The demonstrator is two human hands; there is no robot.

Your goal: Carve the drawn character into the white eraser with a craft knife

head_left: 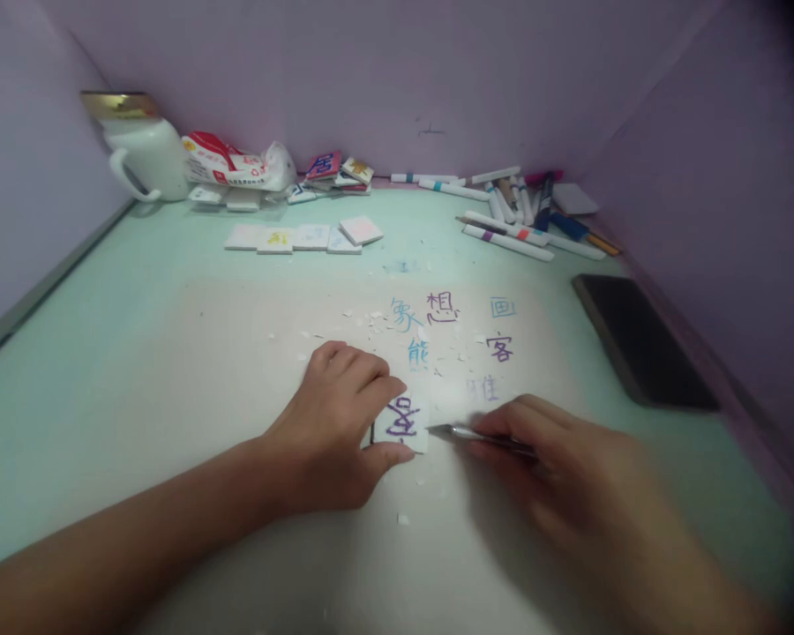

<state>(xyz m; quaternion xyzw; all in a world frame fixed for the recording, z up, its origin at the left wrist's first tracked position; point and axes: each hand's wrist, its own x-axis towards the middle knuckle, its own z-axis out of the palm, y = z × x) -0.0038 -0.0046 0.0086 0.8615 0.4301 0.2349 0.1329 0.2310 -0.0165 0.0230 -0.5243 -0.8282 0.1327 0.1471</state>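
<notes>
My left hand (334, 423) pinches a small white square block (402, 422) with a purple character drawn on it and holds it flat on the table. My right hand (556, 459), blurred by motion, grips a thin metal carving tool (476, 434). The tool's tip sits right at the block's right edge. White chips (384, 322) lie scattered on the table beyond the block. Blue and purple characters (443, 309) are written on the surface there.
A white jug (142, 154) and a red-and-white bag (228, 163) stand at the back left. More small tiles (304, 236) lie in a row. Several marker pens (516, 216) are heaped at the back right. A dark pad (641, 339) lies along the right wall.
</notes>
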